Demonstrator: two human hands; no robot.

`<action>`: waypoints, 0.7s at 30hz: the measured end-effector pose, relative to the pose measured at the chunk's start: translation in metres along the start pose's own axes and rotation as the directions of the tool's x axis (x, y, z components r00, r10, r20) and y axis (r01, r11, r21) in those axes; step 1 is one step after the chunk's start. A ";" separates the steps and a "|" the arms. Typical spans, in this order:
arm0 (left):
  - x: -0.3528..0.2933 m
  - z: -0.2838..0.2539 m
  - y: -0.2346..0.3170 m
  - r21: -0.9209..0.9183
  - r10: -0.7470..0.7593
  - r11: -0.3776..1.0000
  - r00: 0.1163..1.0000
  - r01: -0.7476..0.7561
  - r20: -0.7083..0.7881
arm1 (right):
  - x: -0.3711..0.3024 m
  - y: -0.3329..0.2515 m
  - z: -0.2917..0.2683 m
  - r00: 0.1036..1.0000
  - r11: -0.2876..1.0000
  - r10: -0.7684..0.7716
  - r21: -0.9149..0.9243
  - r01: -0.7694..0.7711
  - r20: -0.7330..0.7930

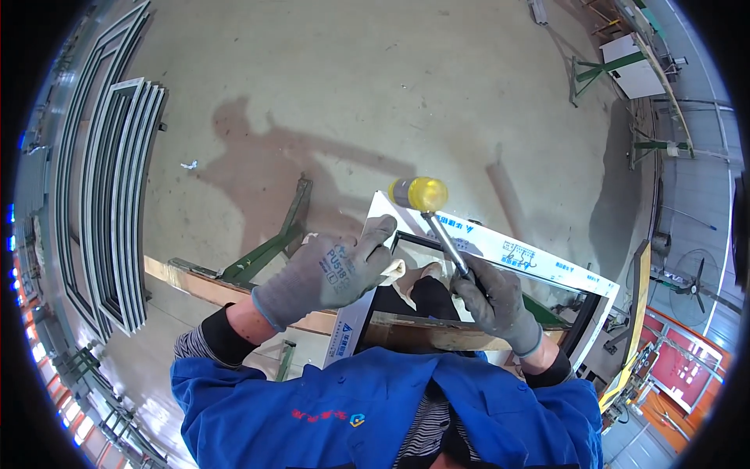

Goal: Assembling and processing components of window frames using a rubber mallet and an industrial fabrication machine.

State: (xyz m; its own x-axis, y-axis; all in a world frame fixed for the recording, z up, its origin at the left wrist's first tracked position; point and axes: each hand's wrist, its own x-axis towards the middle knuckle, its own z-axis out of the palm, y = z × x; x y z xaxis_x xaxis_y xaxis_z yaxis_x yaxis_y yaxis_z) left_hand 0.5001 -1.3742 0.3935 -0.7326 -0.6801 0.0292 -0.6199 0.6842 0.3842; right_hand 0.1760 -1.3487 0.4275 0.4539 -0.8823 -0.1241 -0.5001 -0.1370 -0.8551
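Window frame point(508, 248): rectangular, white, blue-printed film, black inner edging; lies tilted before torso, across wooden beam point(168, 273). Mallet point(446, 237): yellow translucent head, metal shaft, dark grip; head overlaps frame's far rail near left corner, contact unclear. Right gloved hand point(498, 305) wrapped around grip. Left gloved hand point(332, 270) at frame's left corner, fingers bent; cannot tell whether pinching. Beyond far rail, wide open concrete floor point(351, 78); frame stack point(121, 203) well apart, left.
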 end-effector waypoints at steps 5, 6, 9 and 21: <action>-0.005 -0.014 0.010 -0.023 0.020 1.000 0.999 -0.020 0.029 | -0.007 -0.006 0.001 0.999 0.996 0.001 -0.086 0.002 0.045; -0.006 -0.019 0.013 -0.071 0.009 0.997 1.000 -0.009 0.007 | -0.008 -0.006 0.002 0.998 0.992 0.024 -0.122 -0.016 0.064; -0.009 -0.017 0.015 -0.054 0.012 0.998 1.000 -0.014 -0.024 | -0.001 -0.010 0.003 0.994 0.980 0.041 -0.200 -0.020 0.101; -0.014 -0.013 -0.001 -0.199 0.002 0.980 0.994 -0.024 -0.111 | -0.005 -0.017 0.003 0.997 0.986 0.078 -0.153 -0.072 0.030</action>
State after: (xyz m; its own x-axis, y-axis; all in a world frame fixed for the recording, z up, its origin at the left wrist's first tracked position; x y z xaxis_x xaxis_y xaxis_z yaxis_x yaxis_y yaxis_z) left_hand 0.5146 -1.3683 0.4046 -0.6980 -0.7037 0.1326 -0.5333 0.6343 0.5597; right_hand 0.1842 -1.3405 0.4411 0.4356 -0.8764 -0.2054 -0.6385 -0.1399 -0.7568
